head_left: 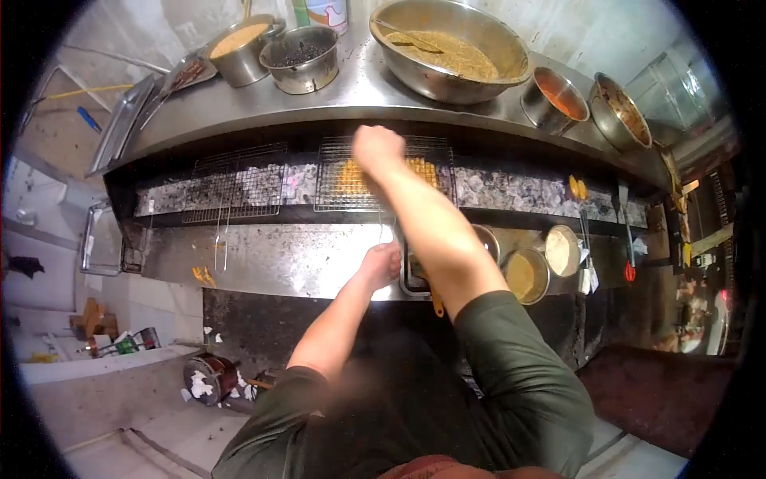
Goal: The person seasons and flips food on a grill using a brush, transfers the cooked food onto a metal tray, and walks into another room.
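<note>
Over the charcoal trough lies a wire grill basket (325,185) with yellow-orange pieces of food (351,179) in it. My left hand (383,264) is closed at its near side, around the basket's wire handle. My right hand (378,148) reaches across, above the basket's far part, with its fingers closed. What the right hand holds, if anything, is hidden, and the right forearm covers part of the food. A second wire grill basket (239,184), its long handle pointing towards me, lies to the left over the coals.
On the back shelf stand a large steel bowl (391,70) and several pots, one with red sauce (561,100). Glowing coals (511,191) fill the trough. Right of my arm are a pot of yellowish liquid (523,275), a bowl of pale paste (561,251) and a red-handled spatula (627,239).
</note>
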The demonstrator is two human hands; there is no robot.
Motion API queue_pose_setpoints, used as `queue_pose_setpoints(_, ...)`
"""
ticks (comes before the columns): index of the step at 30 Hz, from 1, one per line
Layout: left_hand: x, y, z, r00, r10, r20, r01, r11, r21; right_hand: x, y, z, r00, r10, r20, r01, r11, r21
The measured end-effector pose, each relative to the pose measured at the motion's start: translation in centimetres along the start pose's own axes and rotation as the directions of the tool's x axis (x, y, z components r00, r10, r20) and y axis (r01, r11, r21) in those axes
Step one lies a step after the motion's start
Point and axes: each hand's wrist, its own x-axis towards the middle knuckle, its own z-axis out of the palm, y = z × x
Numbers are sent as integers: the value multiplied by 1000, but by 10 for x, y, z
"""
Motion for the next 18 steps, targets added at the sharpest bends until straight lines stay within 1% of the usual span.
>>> queue_pose_setpoints(1, -3, -2, 7, 997, 36, -66, -34, 999, 41, 2, -19, 6, 999, 19, 44, -24, 994, 102)
queue_pose_setpoints(2, -8, 1, 16, 993, 58, -105, -52, 997, 61, 1, -34, 15, 995, 34, 95, -49, 985, 164)
queue_pose_setpoints(4, -19, 6, 29, 983, 75, -166, -61, 994, 88, -4, -33, 26, 978, 162, 133, -194, 939, 284)
queue_pose_setpoints(5, -22, 9, 31, 980, 73, -184, -58, 994, 89, -6, -13, 23, 965, 203, 165, -249, 910, 332)
queue_pose_setpoints(6, -17, 3, 23, 988, 83, -131, -79, 996, 35, -5, 19, 19, 953, 191, 237, -259, 916, 306)
queue_pose_setpoints(7, -6, -4, 7, 992, 97, -78, -99, 995, -18, -18, 47, 5, 953, 242, 182, -285, 920, 270)
queue_pose_setpoints(8, 3, -6, -2, 993, 117, -21, -118, 991, -70, -21, 84, -4, 964, 203, 175, -232, 958, 167)
queue_pose_setpoints(9, 4, -7, -4, 993, 116, -20, -116, 992, -44, -24, 124, -8, 971, 167, 174, -181, 981, 66)
queue_pose_setpoints(10, 6, -6, -3, 994, 108, -18, -108, 993, -49, -30, 158, -12, 926, 360, 116, -376, 905, 197)
queue_pose_setpoints(11, 7, -5, -1, 995, 97, -21, -98, 994, -54, -38, 184, -26, 921, 385, 62, -390, 913, 120)
queue_pose_setpoints(12, 5, -8, -2, 996, 84, -31, -85, 995, -54, -48, 197, -39, 913, 407, 13, -407, 912, 49)
queue_pose_setpoints(13, 7, -8, -2, 994, 88, -71, -88, 996, -4, -57, 196, -56, 906, 421, -41, -420, 907, 40)
queue_pose_setpoints(14, 8, -8, -3, 994, 88, -68, -88, 996, 8, -70, 198, -69, 894, 440, -88, -439, 898, 34)
queue_pose_setpoints(15, 3, -5, 0, 994, 85, -67, -84, 996, 24, -72, 199, -71, 893, 425, -146, -425, 905, 36)
queue_pose_setpoints(16, 1, -2, 5, 994, 87, -65, -84, 996, 40, -72, 195, -73, 909, 393, -137, -394, 919, 26)
queue_pose_setpoints(17, -1, -1, 6, 992, 109, -65, -101, 987, 123, -75, 185, -70, 927, 357, -114, -358, 934, 14)
queue_pose_setpoints(18, -5, -1, 8, 994, 89, -70, -81, 990, 112, -78, 165, -71, 944, 319, -90, -319, 948, 5)
